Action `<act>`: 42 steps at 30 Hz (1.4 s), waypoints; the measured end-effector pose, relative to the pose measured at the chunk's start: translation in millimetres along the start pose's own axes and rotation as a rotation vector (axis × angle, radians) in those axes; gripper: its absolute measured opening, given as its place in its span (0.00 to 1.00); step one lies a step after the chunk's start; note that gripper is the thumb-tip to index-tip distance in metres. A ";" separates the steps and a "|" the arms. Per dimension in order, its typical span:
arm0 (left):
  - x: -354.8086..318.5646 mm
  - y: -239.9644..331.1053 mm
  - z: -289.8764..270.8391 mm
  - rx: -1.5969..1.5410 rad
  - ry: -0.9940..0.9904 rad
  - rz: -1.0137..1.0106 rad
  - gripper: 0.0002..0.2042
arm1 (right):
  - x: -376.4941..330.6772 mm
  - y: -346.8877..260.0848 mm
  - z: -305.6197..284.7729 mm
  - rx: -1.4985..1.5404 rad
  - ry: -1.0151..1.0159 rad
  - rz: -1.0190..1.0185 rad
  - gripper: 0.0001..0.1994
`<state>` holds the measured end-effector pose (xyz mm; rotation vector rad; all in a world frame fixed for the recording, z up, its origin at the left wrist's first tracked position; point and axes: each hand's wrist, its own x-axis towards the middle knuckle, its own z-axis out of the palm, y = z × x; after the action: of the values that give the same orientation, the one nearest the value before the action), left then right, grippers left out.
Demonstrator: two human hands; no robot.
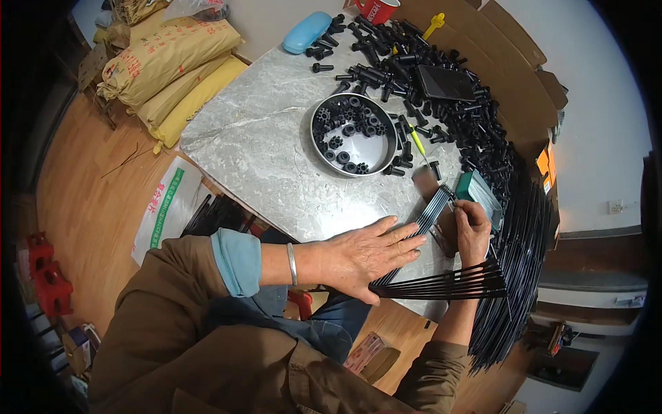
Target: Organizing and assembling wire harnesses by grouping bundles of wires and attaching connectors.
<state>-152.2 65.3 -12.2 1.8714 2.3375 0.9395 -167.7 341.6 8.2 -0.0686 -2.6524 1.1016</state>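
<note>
My left hand (362, 257) lies flat with its fingers stretched out over a row of thin black rods (433, 210) at the table's near right edge. From beside its thumb, flat black strips (441, 284) fan to the right, passing over my right forearm. My right hand (473, 228) is closed in a pinch at the far end of the rods, by a small dark piece too hidden to name. Under the rods' far end is a brown block (425, 181), and a green-and-clear box (479, 195) stands just beyond my right fingers.
A round metal bowl (318, 148) holds small black ribbed parts. Black bolt-like plastic parts (386, 65) are heaped behind it, with a dark tablet-like slab (447, 83), a yellow-green pen-like tool (416, 140), a blue case (307, 32) and a red mug (378, 10). Long black rods (517, 262) pile at right.
</note>
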 end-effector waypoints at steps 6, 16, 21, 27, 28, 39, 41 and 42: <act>-1.5 -0.3 1.8 0.012 0.011 -0.012 0.45 | -1.3 -6.6 1.6 -0.001 0.008 0.004 0.05; 0.2 -1.8 2.8 0.079 -0.016 -0.002 0.45 | 2.4 -17.4 0.7 -0.170 0.013 -0.059 0.05; -0.9 -2.3 1.9 0.065 -0.016 -0.005 0.45 | 10.2 -29.4 4.5 -0.449 0.023 -0.183 0.06; -0.1 -0.3 3.4 0.033 0.002 0.003 0.45 | 19.0 -19.4 0.7 -0.410 -0.005 -0.268 0.04; 1.0 0.2 4.0 0.026 0.001 0.002 0.45 | 18.7 -16.7 0.6 -0.237 -0.052 -0.115 0.04; 4.7 3.4 1.6 0.045 -0.050 -0.011 0.47 | 14.7 -31.2 1.4 -0.159 0.035 -0.147 0.11; 2.6 1.3 0.5 0.039 -0.040 -0.016 0.47 | 6.4 -30.6 -8.6 -0.301 0.018 -0.137 0.10; 1.9 0.5 -1.0 0.049 -0.055 -0.020 0.46 | 5.2 -29.6 -12.6 -0.445 0.003 -0.125 0.08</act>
<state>-152.7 66.7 -10.4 1.8623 2.3642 0.8249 -167.6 330.1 38.7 0.0096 -2.8033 0.4588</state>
